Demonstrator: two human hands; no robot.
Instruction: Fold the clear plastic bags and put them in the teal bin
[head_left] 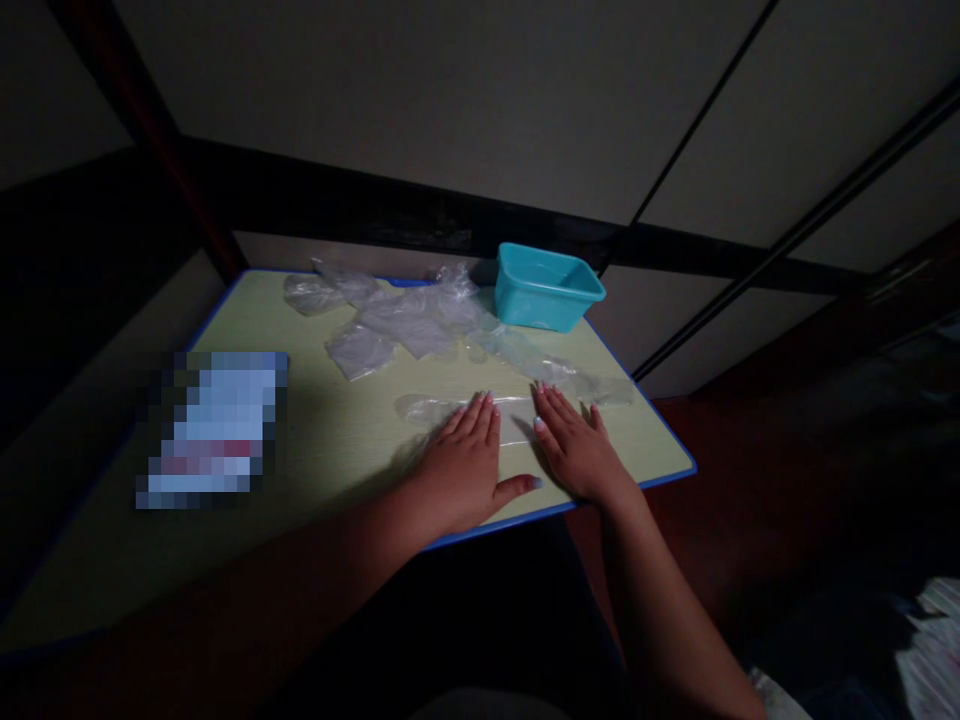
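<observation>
A clear plastic bag [516, 420] lies flat near the table's front edge, stretched out sideways under both hands. My left hand [469, 465] rests palm down on its left part, fingers extended and thumb pointing right. Opposite it, my right hand [574, 440] presses flat with fingers spread over the bag's right part. Some of the bag is hidden beneath the palms. Just behind, another crumpled clear bag [555, 370] trails toward the right edge. Neither hand grips anything.
Several crumpled clear plastic bags [405, 315] are heaped at the back of the pale, blue-edged table [322, 440]. A turquoise plastic basket [544, 300] stands at the back right. On the left lies a blurred-out, bright flat object [217, 420]. Cabinet panels [420, 90] rise behind.
</observation>
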